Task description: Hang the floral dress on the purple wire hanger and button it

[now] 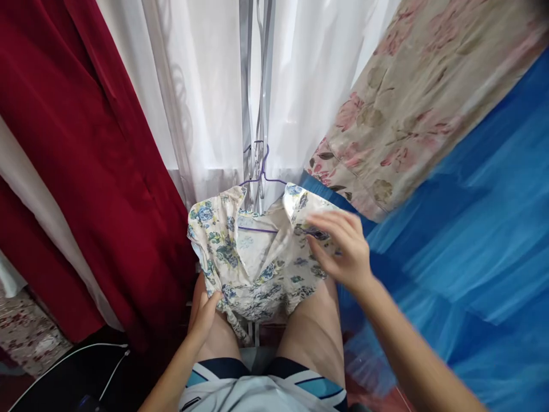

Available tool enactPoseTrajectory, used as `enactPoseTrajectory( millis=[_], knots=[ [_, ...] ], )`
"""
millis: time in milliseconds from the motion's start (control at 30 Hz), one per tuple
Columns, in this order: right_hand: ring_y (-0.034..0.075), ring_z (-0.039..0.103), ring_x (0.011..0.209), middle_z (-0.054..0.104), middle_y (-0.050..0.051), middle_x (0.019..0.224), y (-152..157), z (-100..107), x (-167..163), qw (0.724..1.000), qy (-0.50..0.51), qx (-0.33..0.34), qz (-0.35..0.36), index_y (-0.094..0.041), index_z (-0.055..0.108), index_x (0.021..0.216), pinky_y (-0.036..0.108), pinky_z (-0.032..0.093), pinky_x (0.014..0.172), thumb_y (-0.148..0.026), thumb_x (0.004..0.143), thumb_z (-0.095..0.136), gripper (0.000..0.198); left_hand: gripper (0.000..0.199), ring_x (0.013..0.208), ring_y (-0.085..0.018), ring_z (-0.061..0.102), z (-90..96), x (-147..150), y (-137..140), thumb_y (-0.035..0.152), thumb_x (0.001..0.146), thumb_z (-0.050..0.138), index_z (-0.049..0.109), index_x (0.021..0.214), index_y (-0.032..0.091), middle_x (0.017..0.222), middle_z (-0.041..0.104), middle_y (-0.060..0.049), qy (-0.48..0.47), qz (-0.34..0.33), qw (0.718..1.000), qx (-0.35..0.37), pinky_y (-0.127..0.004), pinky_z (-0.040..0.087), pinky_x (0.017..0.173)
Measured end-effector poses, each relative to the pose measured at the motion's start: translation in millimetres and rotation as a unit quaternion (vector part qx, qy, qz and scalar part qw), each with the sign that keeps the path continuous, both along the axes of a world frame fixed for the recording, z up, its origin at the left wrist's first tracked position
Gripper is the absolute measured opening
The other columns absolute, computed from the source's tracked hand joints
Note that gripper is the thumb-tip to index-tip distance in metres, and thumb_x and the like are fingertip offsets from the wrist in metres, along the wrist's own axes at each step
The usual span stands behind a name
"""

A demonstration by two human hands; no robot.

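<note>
Right at the heart of it, just below centre towards six o'clock, there's the top, white with blue flowers, spread over the person's bare legs. It's on the purple hanger, whose hook points up to twelve, and the lower bar shows through the open neckline.

Now look at the left hand, down at seven o'clock! The forearm slants up from the bottom edge towards one, the thumb lies over the edge of the cloth, and the fingers are curled in beneath: a pinch on the top's lower sleeve side, no doubt about it.

And across to the right hand, at four o'clock, a touch blurred. Its forearm comes in long and straight from the lower corner, rising towards ten. The fingers are stretched out and close together, pointing to nine or ten, the thumb set well apart below them, nothing gripped between. It's over the top's shoulder there, though whether skin meets cloth, I cannot tell.

Round the dial behind them: white curtain at twelve, a flowered drape hanging at two, blue fabric filling three to four, and red curtain sweeping down the nine-to-ten side.
</note>
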State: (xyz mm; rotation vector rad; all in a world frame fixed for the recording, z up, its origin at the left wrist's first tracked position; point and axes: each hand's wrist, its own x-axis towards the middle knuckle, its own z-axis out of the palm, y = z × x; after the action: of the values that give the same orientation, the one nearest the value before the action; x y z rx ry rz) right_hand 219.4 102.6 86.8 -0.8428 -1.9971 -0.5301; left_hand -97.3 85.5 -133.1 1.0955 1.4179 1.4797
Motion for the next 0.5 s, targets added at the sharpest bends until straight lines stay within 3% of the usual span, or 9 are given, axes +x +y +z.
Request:
enactPoseTrajectory(
  millis=[67,100,167,233,333,400,500],
  knots=[
    [0.028,0.064,0.097,0.069,0.006,0.100,-20.6,-43.6,-22.5,0.987,0.152,0.016,0.046,-0.026,0.063,0.111,0.044,0.046,0.088,-0.014,0.081,0.064,0.033,0.043,0.124,-0.032,0.055,0.9,4.3,-10.5,0.034,0.075,0.060,0.064,0.115,0.016,0.117,0.068,-0.011,-0.017,-0.010,1.000,-0.020,-0.042,0.042,0.106],
    [0.025,0.064,0.090,0.067,0.006,0.094,-30.9,-67.8,-35.6,0.974,0.215,-0.024,0.060,-0.025,0.062,0.105,0.040,0.048,0.081,-0.013,0.083,0.061,0.026,0.043,0.126,-0.032,0.053,5.1,5.5,-15.6,0.034,0.077,0.059,0.064,0.116,0.017,0.120,0.068,-0.010,-0.012,-0.034,0.999,-0.023,-0.041,0.040,0.108],
    [0.024,0.063,0.089,0.066,0.007,0.094,-47.0,-112.7,-61.2,0.944,0.240,-0.212,0.085,-0.024,0.060,0.100,0.037,0.049,0.078,-0.017,0.089,0.056,0.014,0.045,0.129,-0.031,0.051,19.3,5.6,-25.0,0.032,0.078,0.059,0.065,0.120,0.017,0.123,0.067,-0.009,0.014,-0.097,0.995,-0.023,-0.042,0.036,0.113],
    [0.022,0.063,0.085,0.066,0.006,0.091,-53.2,-144.0,-80.8,0.887,0.246,-0.372,0.123,-0.022,0.057,0.102,0.034,0.049,0.075,-0.025,0.091,0.056,0.012,0.046,0.129,-0.032,0.051,37.6,4.1,-33.1,0.028,0.078,0.058,0.066,0.121,0.017,0.123,0.067,-0.008,0.048,-0.143,0.988,-0.022,-0.044,0.032,0.116],
    [0.019,0.060,0.074,0.065,0.003,0.082,-48.6,-161.0,-93.4,0.811,0.236,-0.515,0.143,-0.020,0.055,0.097,0.030,0.046,0.068,-0.036,0.095,0.054,0.016,0.047,0.128,-0.031,0.052,62.1,4.7,-43.0,0.025,0.077,0.056,0.067,0.123,0.018,0.121,0.069,-0.007,0.084,-0.193,0.977,-0.012,-0.044,0.032,0.117],
    [0.018,0.058,0.070,0.063,0.002,0.077,-44.5,-160.0,-93.3,0.798,0.240,-0.533,0.148,-0.020,0.054,0.090,0.029,0.043,0.066,-0.038,0.097,0.050,0.019,0.048,0.127,-0.031,0.053,71.6,9.1,-48.7,0.024,0.077,0.056,0.067,0.124,0.019,0.121,0.069,-0.007,0.099,-0.231,0.968,-0.003,-0.042,0.034,0.116],
    [0.016,0.056,0.069,0.060,0.001,0.075,-43.8,-154.1,-90.6,0.798,0.252,-0.518,0.176,-0.020,0.053,0.084,0.027,0.041,0.065,-0.037,0.099,0.045,0.024,0.047,0.129,-0.031,0.052,73.3,18.9,-55.0,0.023,0.079,0.056,0.066,0.125,0.020,0.126,0.067,-0.007,0.117,-0.253,0.960,0.005,-0.042,0.035,0.115]
  ],
)
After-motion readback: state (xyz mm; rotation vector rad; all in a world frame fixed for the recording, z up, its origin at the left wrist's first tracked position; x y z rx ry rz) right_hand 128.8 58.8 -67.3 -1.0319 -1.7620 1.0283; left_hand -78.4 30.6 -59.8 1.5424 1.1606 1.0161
